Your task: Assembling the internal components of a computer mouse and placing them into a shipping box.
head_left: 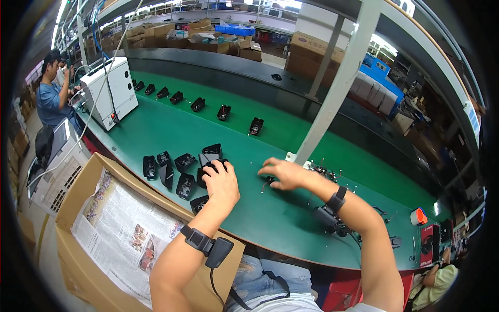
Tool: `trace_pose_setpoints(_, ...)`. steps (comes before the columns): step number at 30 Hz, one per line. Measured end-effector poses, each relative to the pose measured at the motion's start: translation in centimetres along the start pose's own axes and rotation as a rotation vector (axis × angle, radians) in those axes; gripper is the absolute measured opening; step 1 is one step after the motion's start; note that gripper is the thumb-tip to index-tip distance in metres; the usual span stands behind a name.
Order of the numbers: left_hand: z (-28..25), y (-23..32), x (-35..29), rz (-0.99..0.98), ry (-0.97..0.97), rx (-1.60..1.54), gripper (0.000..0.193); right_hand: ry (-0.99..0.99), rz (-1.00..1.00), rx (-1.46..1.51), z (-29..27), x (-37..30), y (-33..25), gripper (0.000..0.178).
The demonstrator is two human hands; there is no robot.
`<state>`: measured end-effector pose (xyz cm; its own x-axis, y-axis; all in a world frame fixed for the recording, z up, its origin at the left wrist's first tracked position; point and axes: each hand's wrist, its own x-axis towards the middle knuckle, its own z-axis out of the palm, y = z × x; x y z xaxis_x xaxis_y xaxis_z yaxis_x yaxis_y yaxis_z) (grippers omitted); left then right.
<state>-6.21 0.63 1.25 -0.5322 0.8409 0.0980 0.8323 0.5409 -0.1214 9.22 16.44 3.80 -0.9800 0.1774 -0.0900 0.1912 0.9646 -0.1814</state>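
Left hand curls over the black shells, presumably clustered for easy reach; grip cannot be confirmed. Right hand arches, fingers parted, at a small dark part on the green bench; grasp likewise indeterminate. Count: at least eight shells; seven units spaced along the green lane

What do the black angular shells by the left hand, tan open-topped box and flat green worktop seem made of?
Black angular shells: probably moulded plastic, semi-gloss; thin walls, soft highlights. Tan open-topped box: likely matte cardboard, from its plain brown walls. Flat green worktop: smooth, faintly shiny sheet, judging by its even colour; rubber or laminate, I can't tell.
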Motion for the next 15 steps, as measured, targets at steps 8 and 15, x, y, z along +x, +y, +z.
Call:
trace_pose_setpoints(8,0.7,1.2,-2.1,0.405,0.149,-0.384,0.041,0.326,0.111,0.281,2.3,-4.1,-2.7,0.013)
trace_pose_setpoints(15,1.3,2.3,-3.0,0.682,-0.018,-0.806,0.038,0.635,0.196,1.012,3.7,-9.3,-5.8,0.01)
